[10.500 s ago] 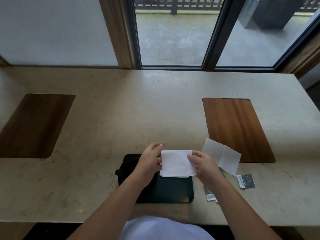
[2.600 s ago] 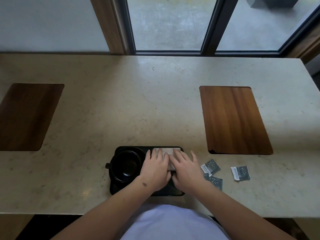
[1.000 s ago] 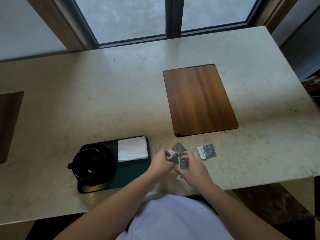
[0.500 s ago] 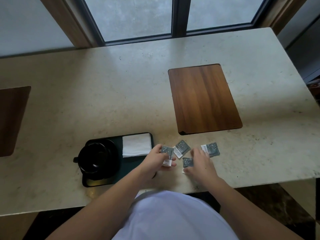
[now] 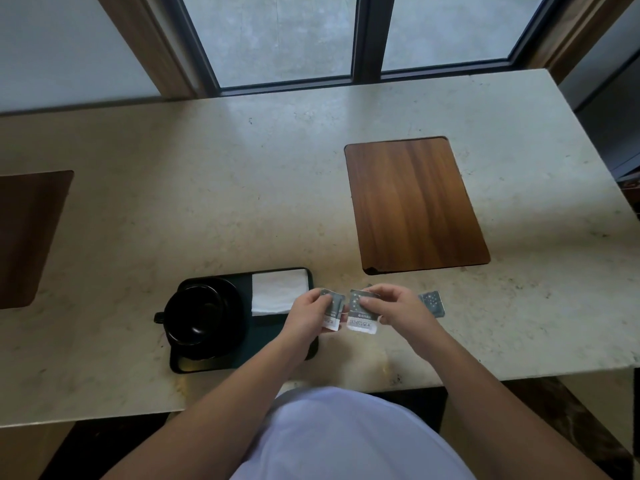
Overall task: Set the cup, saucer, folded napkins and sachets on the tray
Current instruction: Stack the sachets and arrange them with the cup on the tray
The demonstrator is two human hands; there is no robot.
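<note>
Cup [image 5: 194, 315], saucer [image 5: 221, 344] and napkins [image 5: 278, 295] already sit on the tray [image 5: 194, 367]. Left hand [image 5: 308, 311] pinches one sachet [image 5: 333, 311], right hand [image 5: 391, 308] another [image 5: 360, 315], just off the tray's 3 o'clock edge. A third sachet [image 5: 433, 302] lies on the tabletop [image 5: 242, 188] farther toward 3 o'clock. By my judgement, only the sachets remain.

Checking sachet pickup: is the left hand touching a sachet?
Touching. The head view shows the left hand pinching a sachet, its fingers wrapped over the packet's left edge, beside the tray.
</note>
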